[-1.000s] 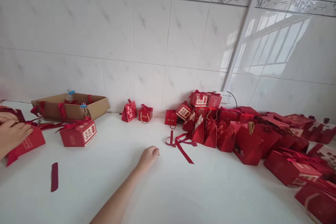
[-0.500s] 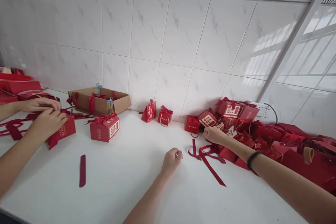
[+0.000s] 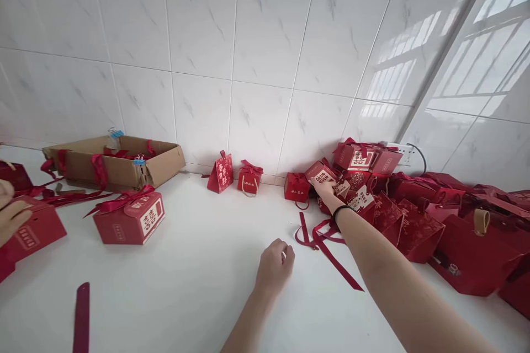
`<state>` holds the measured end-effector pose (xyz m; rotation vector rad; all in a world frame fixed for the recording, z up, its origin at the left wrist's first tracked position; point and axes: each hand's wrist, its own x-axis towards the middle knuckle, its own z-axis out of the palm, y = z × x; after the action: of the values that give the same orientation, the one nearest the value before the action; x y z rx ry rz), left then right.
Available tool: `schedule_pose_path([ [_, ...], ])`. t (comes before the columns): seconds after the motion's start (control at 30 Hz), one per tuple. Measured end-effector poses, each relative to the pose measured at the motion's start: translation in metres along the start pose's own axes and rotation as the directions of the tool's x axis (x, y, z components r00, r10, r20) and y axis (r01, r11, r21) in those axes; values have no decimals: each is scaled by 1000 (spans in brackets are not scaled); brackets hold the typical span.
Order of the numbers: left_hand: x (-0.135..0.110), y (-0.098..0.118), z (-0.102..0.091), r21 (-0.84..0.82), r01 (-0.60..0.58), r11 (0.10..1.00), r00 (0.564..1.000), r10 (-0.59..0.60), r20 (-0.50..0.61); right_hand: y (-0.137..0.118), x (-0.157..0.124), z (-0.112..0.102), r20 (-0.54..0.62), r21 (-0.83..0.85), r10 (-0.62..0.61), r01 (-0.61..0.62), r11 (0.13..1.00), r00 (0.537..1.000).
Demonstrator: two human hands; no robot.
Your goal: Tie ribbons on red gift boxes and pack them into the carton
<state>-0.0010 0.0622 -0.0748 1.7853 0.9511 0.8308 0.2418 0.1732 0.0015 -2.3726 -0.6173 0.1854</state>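
Note:
My left hand (image 3: pixel 275 267) rests on the white tabletop (image 3: pixel 194 298), its fingers curled in and nothing visible in them. At the near left end of the red pile, my right hand (image 3: pixel 324 187) reaches to a red gift box (image 3: pixel 318 171) with a double-happiness label. Its fingers look stretched out against the front of that box, partly covering it; a firm hold does not show. Dark red ribbons (image 3: pixel 327 245) lie loose below my right wrist. A small red box (image 3: pixel 295 186) with a cord loop stands just left of my right hand.
Red gift bags (image 3: pixel 476 251) and boxes crowd the right side, by a power strip (image 3: pixel 399 151). Two small red packages (image 3: pixel 249 177) stand along the wall. At left are a cardboard box (image 3: pixel 124 172) with ribbons, a bowed gift box (image 3: pixel 128 218), a flat strap (image 3: pixel 81 317) and another person's hand (image 3: pixel 10 212).
My right hand has moved forward onto the labelled gift box, from a closed shape to fingers reaching out. My left hand stays curled on the table. The view has tilted down and shifted right.

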Motion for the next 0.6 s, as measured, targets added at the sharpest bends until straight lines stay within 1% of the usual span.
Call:
schedule_pose_path([
  [0.13, -2, 0, 1, -1, 31, 1000, 1000, -31, 6, -4, 10, 10, -34, 164, 129, -122, 979, 991],
  [0.3, -1, -1, 1, 11, 36, 999, 999, -36, 23, -9, 10, 19, -59, 295, 229, -202, 934, 972],
  [0.47, -1, 0, 0, 39, 24, 999, 1000, -25, 17, -14, 7, 25, -107, 356, 229, -178, 917, 967],
  [0.53, -1, -1, 1, 43, 29, 999, 1000, -30, 11, -14, 8, 24, -120, 372, 215, -157, 915, 969],
  [0.6, -1, -2, 1, 39, 36, 999, 999, -37, 10, -13, 10, 20, -122, 385, 175, -116, 916, 977],
])
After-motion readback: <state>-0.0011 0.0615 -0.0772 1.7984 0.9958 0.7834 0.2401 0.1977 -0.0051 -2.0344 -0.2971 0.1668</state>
